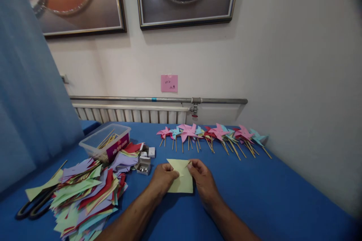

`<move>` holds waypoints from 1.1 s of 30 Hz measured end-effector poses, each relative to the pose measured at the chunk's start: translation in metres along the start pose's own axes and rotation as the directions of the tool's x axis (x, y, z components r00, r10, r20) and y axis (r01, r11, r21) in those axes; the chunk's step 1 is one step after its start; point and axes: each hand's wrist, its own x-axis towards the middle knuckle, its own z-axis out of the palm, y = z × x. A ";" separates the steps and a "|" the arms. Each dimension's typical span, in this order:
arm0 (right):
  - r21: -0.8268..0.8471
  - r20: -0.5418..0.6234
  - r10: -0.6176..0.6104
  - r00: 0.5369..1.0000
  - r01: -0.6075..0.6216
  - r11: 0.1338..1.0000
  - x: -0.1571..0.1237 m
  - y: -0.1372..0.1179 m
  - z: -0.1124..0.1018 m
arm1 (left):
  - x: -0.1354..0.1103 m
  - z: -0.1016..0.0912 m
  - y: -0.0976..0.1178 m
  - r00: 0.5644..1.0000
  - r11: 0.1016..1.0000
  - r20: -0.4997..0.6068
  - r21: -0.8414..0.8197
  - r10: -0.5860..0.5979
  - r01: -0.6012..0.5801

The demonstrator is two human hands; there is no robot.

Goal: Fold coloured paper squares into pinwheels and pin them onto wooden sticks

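A pale yellow-green paper square (181,180) lies on the blue table (268,196) in front of me. My left hand (163,178) is closed on its left edge, pressing it down. My right hand (203,179) pinches a folded-in corner near the square's top right. Both forearms reach in from the bottom of the view. Finished paper pinwheels on wooden sticks (212,135) lie in a row behind the square, pink, blue and red.
A heap of cut coloured paper (87,192) sits at the left, with black-handled scissors (35,203) beside it. A clear plastic box of sticks (106,143) and a small box of pins (144,165) stand behind the heap. A wall and radiator (130,115) bound the far side.
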 end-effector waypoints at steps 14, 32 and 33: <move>-0.079 0.101 0.050 0.994 -0.042 0.996 -0.005 -0.001 0.002 | -0.007 0.004 0.008 1.000 1.000 0.010 -0.006 0.001 -0.001; -0.113 0.100 0.116 0.988 -0.104 0.988 0.000 0.007 -0.002 | -0.012 0.003 0.014 0.994 0.988 0.093 -0.138 -0.049 0.062; -0.115 0.099 0.113 0.989 -0.101 0.988 0.000 0.008 -0.002 | -0.013 0.003 0.014 0.994 0.988 0.093 -0.143 -0.050 0.063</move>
